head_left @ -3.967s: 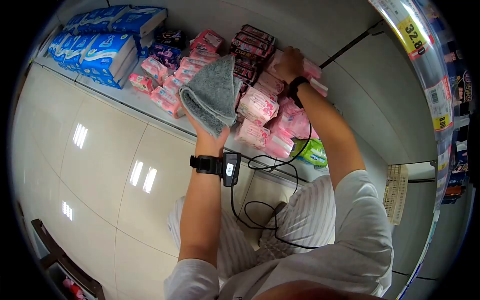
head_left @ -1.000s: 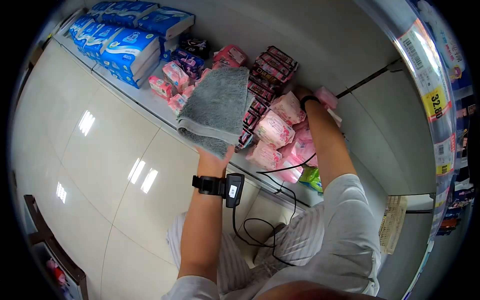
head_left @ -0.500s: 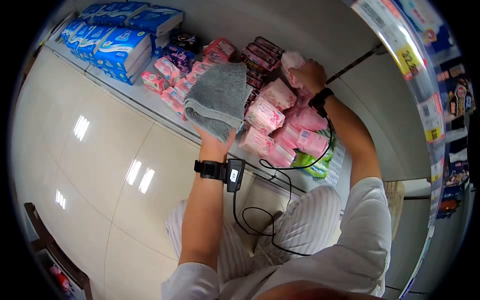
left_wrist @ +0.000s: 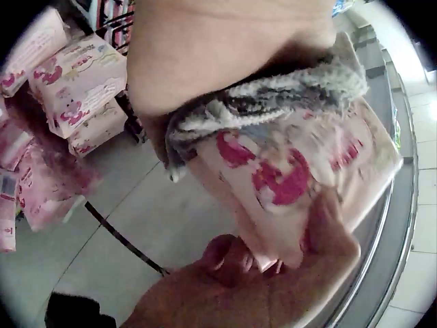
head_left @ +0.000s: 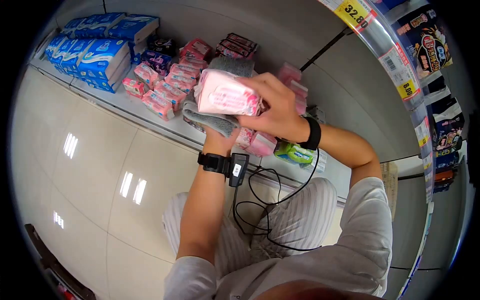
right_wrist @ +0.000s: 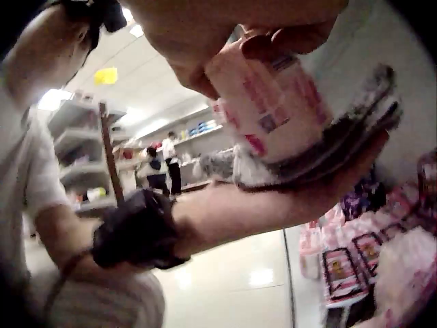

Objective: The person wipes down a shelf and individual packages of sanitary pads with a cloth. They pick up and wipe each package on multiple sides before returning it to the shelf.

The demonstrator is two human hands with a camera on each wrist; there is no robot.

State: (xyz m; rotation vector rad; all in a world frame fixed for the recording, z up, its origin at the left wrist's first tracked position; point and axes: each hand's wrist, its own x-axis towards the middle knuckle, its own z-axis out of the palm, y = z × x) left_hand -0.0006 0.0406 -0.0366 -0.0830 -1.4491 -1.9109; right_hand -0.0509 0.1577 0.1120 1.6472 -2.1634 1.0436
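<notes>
In the head view my right hand (head_left: 280,107) grips a pink package (head_left: 227,95) from its right side, fingers and thumb round it. The package is against the folded grey cloth (head_left: 212,120), which lies over my left hand (head_left: 220,140). The right wrist view shows the package (right_wrist: 273,109) resting on the cloth (right_wrist: 273,171), with the left hand (right_wrist: 341,171) flat beneath. In the left wrist view the right hand's fingers pinch the package (left_wrist: 280,171) below the cloth's fuzzy edge (left_wrist: 273,99). The left fingertips are hidden in the head view.
The shelf (head_left: 112,107) holds blue packages (head_left: 102,57) at left and small pink packs (head_left: 170,92) in the middle. More pink packages (head_left: 262,145) and a green pack (head_left: 295,152) are at right. A black cable (head_left: 280,187) loops over the legs. Price tags line an upper shelf edge (head_left: 385,50).
My right hand has come from the back of the shelf with a pink package, moving left and toward me, onto the cloth. The left hand stays under the cloth.
</notes>
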